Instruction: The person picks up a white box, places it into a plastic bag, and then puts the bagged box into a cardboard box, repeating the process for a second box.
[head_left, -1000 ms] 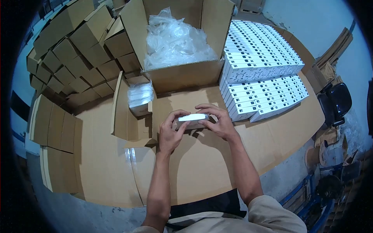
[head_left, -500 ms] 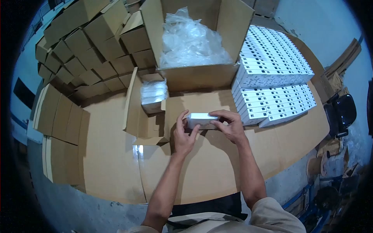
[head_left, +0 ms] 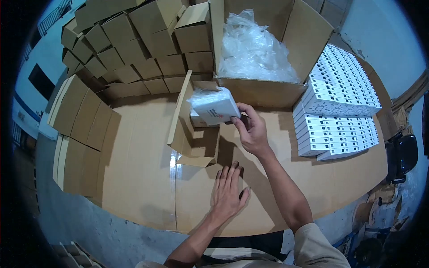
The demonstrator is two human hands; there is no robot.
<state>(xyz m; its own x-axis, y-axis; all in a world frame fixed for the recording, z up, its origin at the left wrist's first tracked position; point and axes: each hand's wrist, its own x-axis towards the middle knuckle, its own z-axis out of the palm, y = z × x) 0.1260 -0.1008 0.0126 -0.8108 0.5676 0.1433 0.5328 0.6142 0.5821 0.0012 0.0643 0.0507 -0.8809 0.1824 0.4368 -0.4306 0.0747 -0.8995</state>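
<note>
My right hand (head_left: pixel 254 131) pinches the right edge of a small white box (head_left: pixel 219 109) with printed text and a reddish mark on its face. It holds the box tilted over a narrow open cardboard carton (head_left: pixel 178 119). Clear plastic-wrapped packs (head_left: pixel 206 94) sit in the carton's far part, partly hidden behind the white box. The carton's near part shows its bare bottom. My left hand (head_left: pixel 229 194) lies flat on the cardboard-covered table, fingers spread, in front of the carton and holding nothing.
A large carton (head_left: pixel 268 91) full of clear plastic bags (head_left: pixel 257 51) stands at the back. Stacked white boxes (head_left: pixel 337 109) fill the right side. Brown cartons (head_left: pixel 134 53) are piled at the back left, with more cartons (head_left: pixel 80 134) along the left edge. A cardboard sheet (head_left: pixel 143 178) covers the table.
The white box has moved from between both hands to over the carton, held by my right hand alone. My left hand has let go and dropped flat onto the table. The view has shifted.
</note>
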